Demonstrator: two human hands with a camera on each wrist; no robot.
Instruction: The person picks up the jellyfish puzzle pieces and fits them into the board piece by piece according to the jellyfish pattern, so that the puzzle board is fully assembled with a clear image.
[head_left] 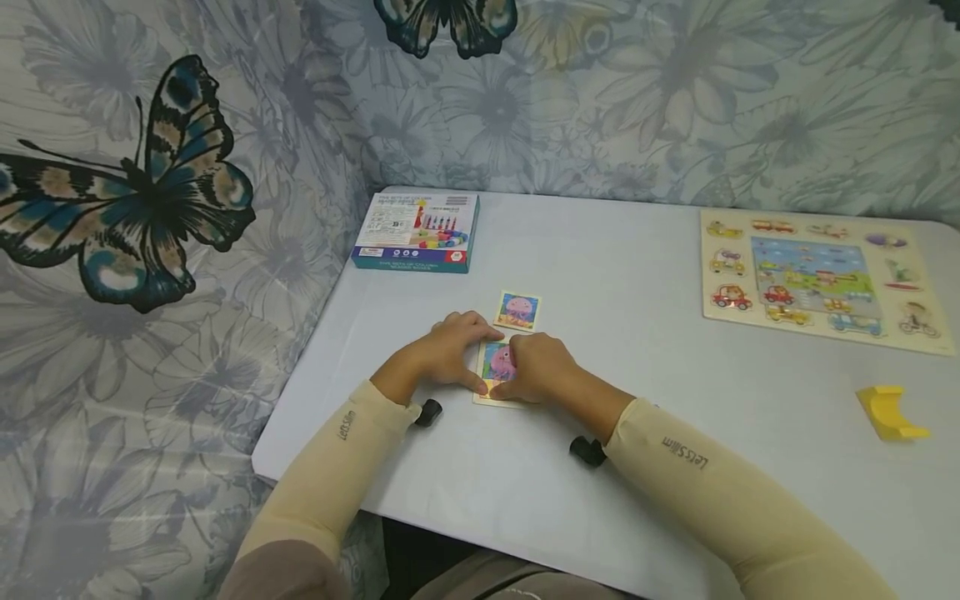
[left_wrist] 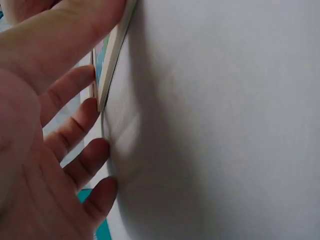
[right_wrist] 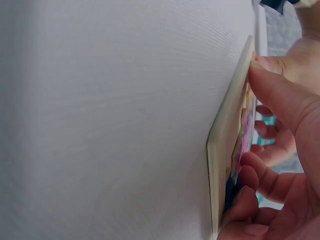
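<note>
A small square wooden picture puzzle (head_left: 498, 363) with a pink octopus-like figure lies on the white table. My left hand (head_left: 448, 348) spans its left side, thumb at the near corner and fingertips by the far edge; the left wrist view shows its outer fingers (left_wrist: 95, 157) loosely bent. From the right, my right hand (head_left: 546, 367) holds the puzzle. Its thumb (right_wrist: 280, 90) presses near the front edge and its curled fingers (right_wrist: 247, 200) lie on the picture's far side, hiding part of it. Just beyond lies a similar picture square (head_left: 517, 310).
At the back left lies a teal-edged box (head_left: 416, 232). A larger wooden vehicle puzzle board (head_left: 720, 304) sits at the right rear, with a yellow curved block (head_left: 891, 413) nearer me. Patterned cloth walls (head_left: 525, 125) border the table at the back and left.
</note>
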